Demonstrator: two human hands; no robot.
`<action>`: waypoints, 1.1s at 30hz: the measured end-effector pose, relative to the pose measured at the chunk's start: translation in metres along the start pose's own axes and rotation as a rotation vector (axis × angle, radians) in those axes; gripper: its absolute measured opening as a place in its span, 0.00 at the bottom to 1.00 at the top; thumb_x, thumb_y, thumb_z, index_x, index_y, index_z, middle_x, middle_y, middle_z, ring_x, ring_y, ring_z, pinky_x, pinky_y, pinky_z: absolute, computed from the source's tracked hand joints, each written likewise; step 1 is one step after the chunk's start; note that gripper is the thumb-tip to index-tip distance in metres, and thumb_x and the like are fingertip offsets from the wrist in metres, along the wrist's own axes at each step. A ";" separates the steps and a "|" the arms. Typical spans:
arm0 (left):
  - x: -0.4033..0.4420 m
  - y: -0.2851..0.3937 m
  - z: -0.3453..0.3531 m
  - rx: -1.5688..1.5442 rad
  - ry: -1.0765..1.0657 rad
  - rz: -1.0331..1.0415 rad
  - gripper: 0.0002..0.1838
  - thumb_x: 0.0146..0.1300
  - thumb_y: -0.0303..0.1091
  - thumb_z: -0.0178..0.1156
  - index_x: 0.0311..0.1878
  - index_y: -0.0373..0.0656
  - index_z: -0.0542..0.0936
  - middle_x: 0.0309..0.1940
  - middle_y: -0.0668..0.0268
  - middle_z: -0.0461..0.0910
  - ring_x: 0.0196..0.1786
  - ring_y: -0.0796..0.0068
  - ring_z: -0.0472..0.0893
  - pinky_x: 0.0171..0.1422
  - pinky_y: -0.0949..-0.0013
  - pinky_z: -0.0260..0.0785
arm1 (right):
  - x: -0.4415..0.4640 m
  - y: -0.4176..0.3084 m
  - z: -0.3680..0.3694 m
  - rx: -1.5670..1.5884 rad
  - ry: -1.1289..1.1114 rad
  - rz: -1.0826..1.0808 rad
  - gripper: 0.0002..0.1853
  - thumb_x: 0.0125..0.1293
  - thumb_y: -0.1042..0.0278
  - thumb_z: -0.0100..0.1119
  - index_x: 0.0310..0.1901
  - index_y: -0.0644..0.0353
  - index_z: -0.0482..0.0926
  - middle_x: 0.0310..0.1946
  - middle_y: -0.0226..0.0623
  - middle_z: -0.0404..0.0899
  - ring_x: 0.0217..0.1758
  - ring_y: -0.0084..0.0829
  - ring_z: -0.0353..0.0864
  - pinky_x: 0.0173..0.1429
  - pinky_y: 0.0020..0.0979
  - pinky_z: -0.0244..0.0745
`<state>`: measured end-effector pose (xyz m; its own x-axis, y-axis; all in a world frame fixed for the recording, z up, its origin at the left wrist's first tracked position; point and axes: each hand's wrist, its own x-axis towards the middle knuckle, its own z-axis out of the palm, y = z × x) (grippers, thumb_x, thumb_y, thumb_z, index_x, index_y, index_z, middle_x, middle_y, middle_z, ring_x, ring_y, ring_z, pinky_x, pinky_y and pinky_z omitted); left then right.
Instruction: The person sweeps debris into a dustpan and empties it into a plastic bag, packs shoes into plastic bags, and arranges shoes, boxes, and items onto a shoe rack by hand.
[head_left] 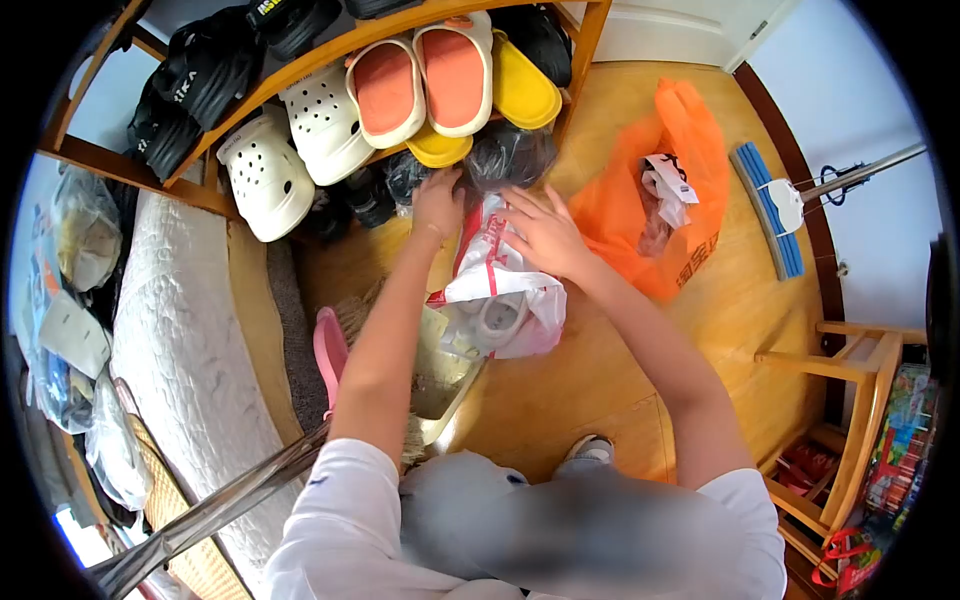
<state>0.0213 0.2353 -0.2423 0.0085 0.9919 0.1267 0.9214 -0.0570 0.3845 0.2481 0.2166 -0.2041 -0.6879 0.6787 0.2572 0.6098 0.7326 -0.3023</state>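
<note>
A white plastic bag with red print [492,262] lies on the floor between my arms, with a pale slipper [502,318] showing through its near end. My right hand [548,235] rests on the bag's right side, fingers spread. My left hand [438,207] is at the bag's far left edge, beside a dark plastic-wrapped bundle [405,175]; its fingers reach forward and their tips are partly hidden. Just beyond both hands, a dark item in clear plastic [510,155] sits under the shoe rack.
A wooden rack [290,75] holds white clogs [265,180], orange-lined slippers [452,75] and black shoes. An orange bag [690,175] stands at right, near a blue mop head [768,210]. A dustpan [435,385], pink slipper [329,350] and wooden stool [865,375] are nearer.
</note>
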 end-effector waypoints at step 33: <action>-0.115 0.073 -0.125 -0.621 0.175 -0.300 0.09 0.62 0.30 0.60 0.30 0.33 0.76 0.18 0.65 0.76 0.18 0.81 0.76 0.22 0.74 0.66 | -0.043 -0.021 -0.102 0.503 0.345 0.547 0.14 0.50 0.69 0.67 0.26 0.62 0.68 0.20 0.32 0.67 0.24 0.23 0.64 0.29 0.28 0.63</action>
<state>0.0387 0.1032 -0.1143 -0.3212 0.9452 0.0583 0.4818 0.1101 0.8693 0.3050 0.1770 -0.1147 -0.1346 0.9710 0.1975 0.5182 0.2389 -0.8212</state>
